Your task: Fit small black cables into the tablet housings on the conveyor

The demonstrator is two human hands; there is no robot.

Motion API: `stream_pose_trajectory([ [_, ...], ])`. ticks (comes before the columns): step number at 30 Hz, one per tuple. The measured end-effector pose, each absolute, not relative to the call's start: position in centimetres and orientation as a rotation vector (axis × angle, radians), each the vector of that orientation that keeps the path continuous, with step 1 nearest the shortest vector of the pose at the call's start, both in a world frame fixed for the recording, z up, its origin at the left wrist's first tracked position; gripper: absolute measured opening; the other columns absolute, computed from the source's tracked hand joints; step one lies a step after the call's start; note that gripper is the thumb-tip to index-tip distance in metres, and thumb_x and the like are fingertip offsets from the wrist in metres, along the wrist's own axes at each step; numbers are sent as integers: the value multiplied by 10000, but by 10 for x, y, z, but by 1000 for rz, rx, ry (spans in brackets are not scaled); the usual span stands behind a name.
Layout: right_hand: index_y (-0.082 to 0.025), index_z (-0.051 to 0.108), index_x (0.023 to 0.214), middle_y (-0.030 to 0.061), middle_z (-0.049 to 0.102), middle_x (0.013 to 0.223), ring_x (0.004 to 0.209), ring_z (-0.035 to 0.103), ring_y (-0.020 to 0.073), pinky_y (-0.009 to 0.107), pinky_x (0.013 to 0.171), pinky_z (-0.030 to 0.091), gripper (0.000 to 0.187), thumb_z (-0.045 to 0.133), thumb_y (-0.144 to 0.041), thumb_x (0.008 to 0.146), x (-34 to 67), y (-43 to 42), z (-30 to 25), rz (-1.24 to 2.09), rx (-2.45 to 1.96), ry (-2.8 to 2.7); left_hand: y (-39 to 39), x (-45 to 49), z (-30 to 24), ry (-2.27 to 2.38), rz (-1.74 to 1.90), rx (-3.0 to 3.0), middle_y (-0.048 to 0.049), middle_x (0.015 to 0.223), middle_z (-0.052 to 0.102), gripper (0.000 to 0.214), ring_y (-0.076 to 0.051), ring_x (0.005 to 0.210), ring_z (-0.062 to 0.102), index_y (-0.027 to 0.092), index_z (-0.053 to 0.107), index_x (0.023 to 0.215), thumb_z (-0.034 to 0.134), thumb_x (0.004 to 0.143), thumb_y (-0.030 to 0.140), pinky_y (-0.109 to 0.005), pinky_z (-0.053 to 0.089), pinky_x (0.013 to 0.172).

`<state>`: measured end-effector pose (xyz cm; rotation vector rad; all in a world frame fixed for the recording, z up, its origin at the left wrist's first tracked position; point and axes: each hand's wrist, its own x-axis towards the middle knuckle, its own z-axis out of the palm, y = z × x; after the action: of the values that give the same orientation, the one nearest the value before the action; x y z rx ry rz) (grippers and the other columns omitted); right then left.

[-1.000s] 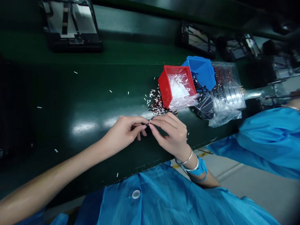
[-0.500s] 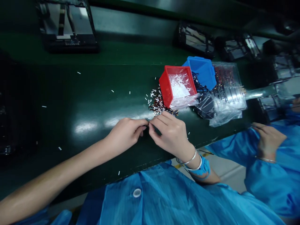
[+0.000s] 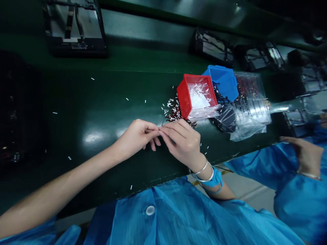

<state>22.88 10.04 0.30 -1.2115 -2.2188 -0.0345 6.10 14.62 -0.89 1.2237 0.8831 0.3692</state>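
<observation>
My left hand (image 3: pixel 136 136) and my right hand (image 3: pixel 182 141) meet fingertip to fingertip over the dark green bench (image 3: pixel 97 109). Both pinch one tiny thin part between them, too small to name. Just beyond my fingers lies a heap of small dark wire pieces (image 3: pixel 176 114) mixed with white sleeves. A red bin (image 3: pixel 182 97) lined with a clear bag of white sleeves stands right behind the heap. My right wrist carries silver bangles and a blue strap.
A blue bin (image 3: pixel 224 81) and clear bags of parts (image 3: pixel 249 102) sit right of the red bin. Loose white sleeves dot the bench. Black frames (image 3: pixel 76 30) stand on the far side. A co-worker's hand (image 3: pixel 304 154) in a blue sleeve is at the right.
My two hands stay pinched together, shifted slightly up and right with the view. The co-worker's hand at the right has moved a little further right.
</observation>
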Motion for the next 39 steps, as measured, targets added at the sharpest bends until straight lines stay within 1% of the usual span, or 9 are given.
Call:
stream_pose_trajectory([
  [10, -136, 687, 923, 82, 737, 850, 759, 621, 171, 314, 671, 541, 150, 552, -117, 862, 227, 101, -1, -99, -1243, -2190, 141, 63, -4, 838, 447, 1307, -50, 701, 666, 191, -154, 669, 668, 123, 653, 828, 480, 830, 201, -166, 494, 441],
  [12, -131, 691, 898, 79, 734, 829, 744, 615, 169, 311, 660, 537, 151, 543, -123, 868, 226, 101, 0, -104, -1261, -2199, 141, 64, -3, 838, 454, 1324, -47, 700, 673, 201, -151, 647, 663, 125, 667, 833, 484, 823, 207, -174, 504, 451],
  [15, -116, 694, 878, 76, 729, 811, 742, 611, 164, 301, 670, 537, 153, 550, -171, 883, 225, 101, 0, -79, -1282, -2209, 142, 64, 0, 891, 487, 1344, -29, 682, 678, 191, -110, 504, 595, 139, 680, 772, 507, 800, 214, -186, 502, 455],
  [18, -125, 697, 913, 75, 730, 845, 765, 609, 157, 299, 702, 540, 185, 529, -203, 909, 226, 100, -2, -61, -1319, -2220, 144, 63, 0, 994, 497, 1354, -17, 656, 687, 165, -99, 433, 541, 168, 694, 742, 560, 779, 257, -202, 492, 452],
  [22, -151, 691, 977, 65, 731, 883, 805, 622, 145, 290, 730, 535, 182, 521, -178, 917, 228, 100, -6, -38, -1370, -2199, 147, 62, 2, 1066, 482, 1345, -23, 603, 687, 160, -120, 437, 559, 182, 701, 725, 614, 763, 312, -198, 460, 417],
  [25, -165, 689, 902, 48, 732, 861, 803, 627, 130, 269, 718, 531, 186, 505, -160, 922, 229, 100, -9, -17, -1368, -2189, 146, 63, 7, 1033, 479, 1316, -27, 596, 684, 165, -128, 446, 569, 184, 694, 705, 625, 759, 324, -200, 463, 411],
  [29, -167, 681, 866, 40, 735, 854, 773, 626, 122, 267, 706, 532, 197, 491, -166, 921, 229, 99, -8, -59, -1301, -2204, 144, 64, 13, 997, 475, 1324, -32, 679, 705, 134, -132, 478, 586, 190, 691, 685, 635, 738, 300, -226, 520, 489],
  [36, -111, 679, 822, 69, 721, 796, 754, 615, 152, 272, 660, 515, 212, 507, -199, 911, 229, 98, -3, -223, -1284, -2209, 136, 63, 8, 1063, 464, 1453, -41, 803, 728, 215, -156, 517, 643, 177, 712, 852, 569, 779, 321, -249, 543, 552],
  [39, -124, 681, 788, 64, 705, 750, 712, 592, 161, 277, 620, 493, 260, 471, -204, 919, 228, 98, -3, -250, -1361, -2235, 136, 63, 5, 1074, 454, 1585, -32, 771, 726, 246, -162, 533, 648, 184, 720, 887, 536, 809, 326, -246, 529, 557],
])
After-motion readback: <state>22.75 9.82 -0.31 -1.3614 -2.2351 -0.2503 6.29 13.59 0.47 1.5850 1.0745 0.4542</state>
